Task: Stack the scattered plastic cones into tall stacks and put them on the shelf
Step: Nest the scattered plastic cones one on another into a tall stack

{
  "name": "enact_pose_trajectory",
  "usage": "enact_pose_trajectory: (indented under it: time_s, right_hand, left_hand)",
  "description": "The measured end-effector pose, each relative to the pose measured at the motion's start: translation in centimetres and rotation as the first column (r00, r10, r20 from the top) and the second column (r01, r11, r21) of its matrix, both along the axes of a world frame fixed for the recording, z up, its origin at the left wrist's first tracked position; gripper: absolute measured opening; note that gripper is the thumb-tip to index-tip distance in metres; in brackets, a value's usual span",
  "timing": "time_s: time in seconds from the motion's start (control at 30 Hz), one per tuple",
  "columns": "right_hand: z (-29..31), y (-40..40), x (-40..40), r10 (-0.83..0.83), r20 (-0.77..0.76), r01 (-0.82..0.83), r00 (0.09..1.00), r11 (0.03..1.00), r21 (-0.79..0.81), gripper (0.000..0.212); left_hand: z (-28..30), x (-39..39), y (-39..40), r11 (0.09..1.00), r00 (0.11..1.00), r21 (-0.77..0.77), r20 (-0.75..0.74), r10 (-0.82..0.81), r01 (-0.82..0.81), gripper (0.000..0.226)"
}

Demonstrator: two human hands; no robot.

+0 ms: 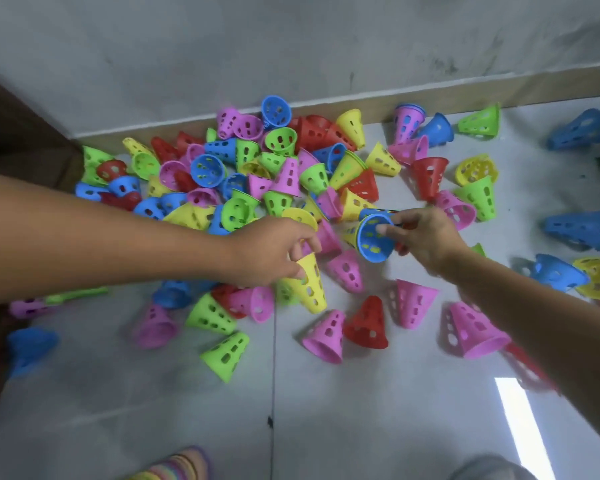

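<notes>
Several perforated plastic cones in pink, blue, green, yellow and red lie scattered in a pile [257,168] on the grey floor against the wall. My left hand [271,251] grips the narrow top of a yellow cone [310,285] near the pile's front edge. My right hand [426,237] holds a blue cone [374,240] by its rim, its open mouth facing me, with other nested cones partly hidden behind it. No shelf is in view.
Loose cones lie around the hands: pink [413,303], red [368,323], green [226,355], and blue ones [579,230] at the right. A wooden baseboard [430,95] runs along the wall. A stack of cones [174,465] shows at the bottom edge. Brown furniture [21,133] stands at the left.
</notes>
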State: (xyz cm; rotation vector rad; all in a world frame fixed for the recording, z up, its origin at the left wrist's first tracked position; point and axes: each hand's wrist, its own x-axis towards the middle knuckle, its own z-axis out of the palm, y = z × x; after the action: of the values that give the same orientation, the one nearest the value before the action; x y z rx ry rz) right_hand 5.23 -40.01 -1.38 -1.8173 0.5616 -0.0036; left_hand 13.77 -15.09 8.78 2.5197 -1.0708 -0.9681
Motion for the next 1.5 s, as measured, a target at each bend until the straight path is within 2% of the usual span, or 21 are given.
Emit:
enact_pose_trajectory:
  time_s: [0.2, 0.33, 0.47, 0.67, 0.73, 0.83, 1.0, 1.33, 1.5]
  right_hand:
    - [4.4, 5.1, 0.7, 0.151, 0.077, -0.155, 0.986, 0.987, 0.048, 0.014]
    - [7.4, 10.0, 1.6, 0.282, 0.131, -0.293, 0.95, 0.954, 0.065, 0.007]
    - [10.3, 15.6, 1.2, 0.412, 0.15, -0.425, 0.899, 0.903, 0.064, 0.022]
    - [13.9, 22.3, -1.1, 0.524, 0.164, -0.539, 0.836, 0.84, 0.066, 0.026]
    - [15.4, 23.7, -2.2, 0.561, 0.144, -0.572, 0.815, 0.819, 0.045, 0.021]
    - [17.1, 25.4, -3.3, 0.598, 0.128, -0.6, 0.791, 0.8, -0.022, 0.011]
    - [19.4, 27.5, -4.8, 0.637, 0.096, -0.628, 0.765, 0.771, -0.105, 0.019]
    - [22.1, 29.3, -7.8, 0.652, 0.072, -0.635, 0.755, 0.754, -0.169, 0.019]
    - [24.6, 29.6, -8.9, 0.634, 0.052, -0.612, 0.772, 0.763, -0.209, 0.019]
  left_hand:
    - [7.5, -0.9, 4.9, 0.997, 0.996, 0.024, -0.041, 0.075, -0.074, 0.036]
    - [11.1, -2.7, 9.8, 0.986, 0.987, 0.085, -0.066, 0.149, -0.144, 0.037]
    - [13.3, -6.1, 15.7, 0.954, 0.951, 0.13, -0.121, 0.286, -0.27, 0.039]
    - [17.0, -11.5, 22.8, 0.911, 0.892, 0.105, -0.185, 0.412, -0.399, 0.03]
    - [18.1, -12.9, 23.9, 0.895, 0.874, 0.08, -0.196, 0.445, -0.438, 0.029]
    - [19.4, -14.6, 25.5, 0.874, 0.851, 0.044, -0.209, 0.482, -0.484, 0.025]
    - [20.1, -16.8, 28.6, 0.819, 0.794, -0.01, -0.254, 0.553, -0.574, 0.02]
    - [19.8, -20.2, 30.6, 0.692, 0.623, -0.053, -0.491, 0.61, -0.72, 0.037]
    - [18.7, -20.9, 30.5, 0.604, 0.504, -0.031, -0.586, 0.635, -0.796, 0.03]
